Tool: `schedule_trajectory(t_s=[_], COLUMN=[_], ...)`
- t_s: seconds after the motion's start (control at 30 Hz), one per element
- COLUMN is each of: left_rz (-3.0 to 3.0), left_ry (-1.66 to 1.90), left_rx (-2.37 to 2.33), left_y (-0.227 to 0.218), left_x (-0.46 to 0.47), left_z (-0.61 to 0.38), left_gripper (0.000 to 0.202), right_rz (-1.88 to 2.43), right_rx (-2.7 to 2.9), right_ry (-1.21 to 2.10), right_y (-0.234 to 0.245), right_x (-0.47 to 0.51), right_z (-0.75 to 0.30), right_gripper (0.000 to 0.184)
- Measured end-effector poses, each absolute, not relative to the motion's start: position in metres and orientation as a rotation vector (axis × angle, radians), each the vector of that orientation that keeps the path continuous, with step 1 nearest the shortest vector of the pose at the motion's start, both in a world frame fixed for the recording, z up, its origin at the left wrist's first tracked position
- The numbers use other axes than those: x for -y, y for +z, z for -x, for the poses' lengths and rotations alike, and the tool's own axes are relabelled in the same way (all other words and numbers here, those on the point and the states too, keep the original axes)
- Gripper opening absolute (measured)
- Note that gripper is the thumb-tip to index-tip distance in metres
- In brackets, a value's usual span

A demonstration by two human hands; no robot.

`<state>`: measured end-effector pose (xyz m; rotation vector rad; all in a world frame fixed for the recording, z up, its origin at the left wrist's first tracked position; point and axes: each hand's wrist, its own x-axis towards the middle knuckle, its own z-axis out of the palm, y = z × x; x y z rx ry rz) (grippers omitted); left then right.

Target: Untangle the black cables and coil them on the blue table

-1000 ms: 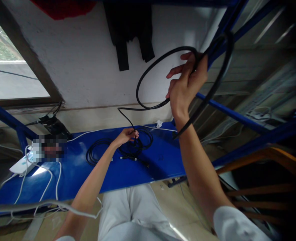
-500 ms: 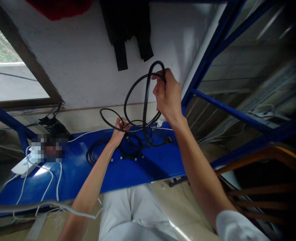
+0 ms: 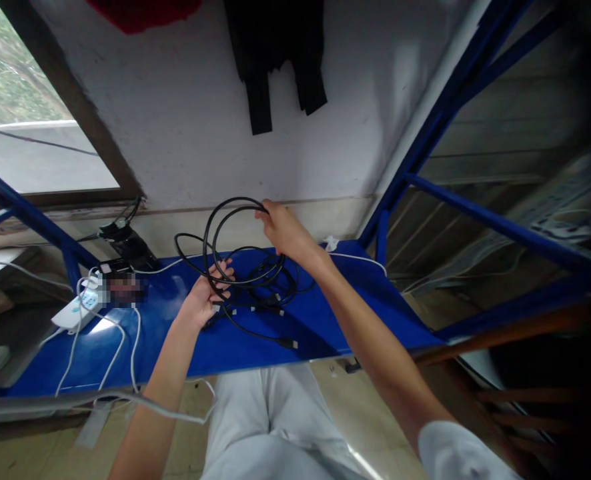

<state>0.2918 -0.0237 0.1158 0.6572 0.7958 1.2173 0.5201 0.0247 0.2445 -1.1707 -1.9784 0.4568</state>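
As left hand (image 3: 209,293) holds black cable (image 3: 205,247) | right hand (image 3: 280,227) grips higher

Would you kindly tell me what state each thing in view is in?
Looped black cable: raised above the blue table
Right hand: closed on the looped black cable
Left hand: partly curled at the loops, grip unclear
Cable plug: unplugged
White power strip: lying on the blue table, power unclear
Black cloth: hanging by the wall
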Motion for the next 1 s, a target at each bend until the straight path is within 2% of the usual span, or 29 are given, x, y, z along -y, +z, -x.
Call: schedule_trajectory(t_s=[0.1,0.23,0.5,0.73,0.87,1.0], left_rz=[-0.575,-0.578,-0.771,-0.999,-1.304,-1.496], left_ry=[1.250,1.316,1.356,1.472,1.392,1.104], left_rx=[-0.798,-0.808,-0.774,-0.772,-0.873,-0.857], left_y=[0.105,0.091,0.095,0.119,0.125,0.116], left_x=[0.026,0.025,-0.007,-0.046,-0.053,-0.037], left_z=[-0.284,-0.286,-0.317,-0.347,-0.349,-0.346], left_gripper=[0.019,0.019,0.030,0.034,0.045,0.070], right_rz=[1.209,1.164,1.059,1.035,1.023,1.012], right_rx=[1.994,1.927,1.726,1.626,1.543,1.477], right_ry=[0.649,0.674,0.397,0.239,0.148,0.120], right_y=[0.227,0.219,0.249,0.281,0.292,0.295], right_x=[-0.026,-0.033,-0.051,-0.058,-0.052,-0.049], right_z=[-0.510,-0.514,-0.564,-0.611,-0.628,-0.637], right_gripper=[0.019,0.019,0.042,0.044,0.042,0.047])
